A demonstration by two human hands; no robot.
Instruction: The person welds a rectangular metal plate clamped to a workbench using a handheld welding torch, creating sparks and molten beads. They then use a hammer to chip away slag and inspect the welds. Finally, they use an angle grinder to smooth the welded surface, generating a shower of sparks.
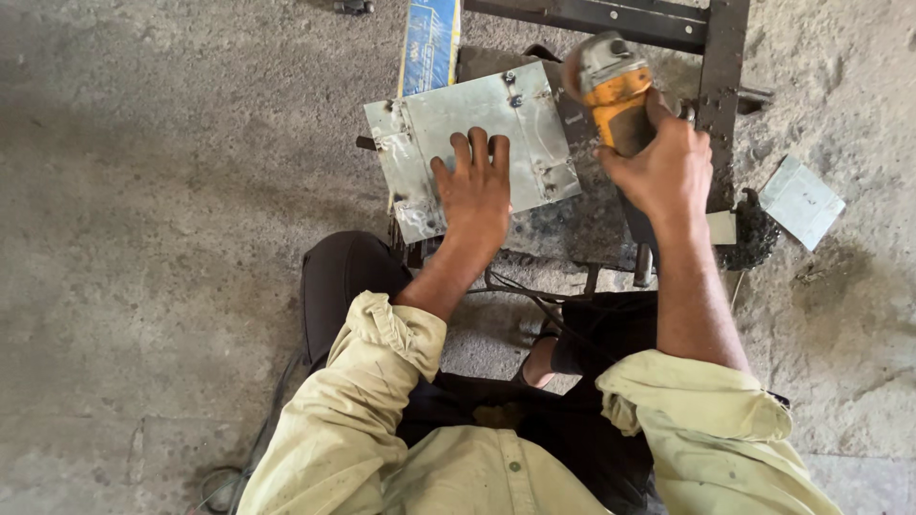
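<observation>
Left hand (474, 191): open, fingers spread, pressed flat on plate (472, 143).
Right hand (661, 167): closed around grinder (615, 91), beside plate edge.

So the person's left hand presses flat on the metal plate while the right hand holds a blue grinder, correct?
Not quite: the grinder in the right hand is yellow-orange, not blue, as the head view shows. The left hand does press flat on the metal plate.
</observation>
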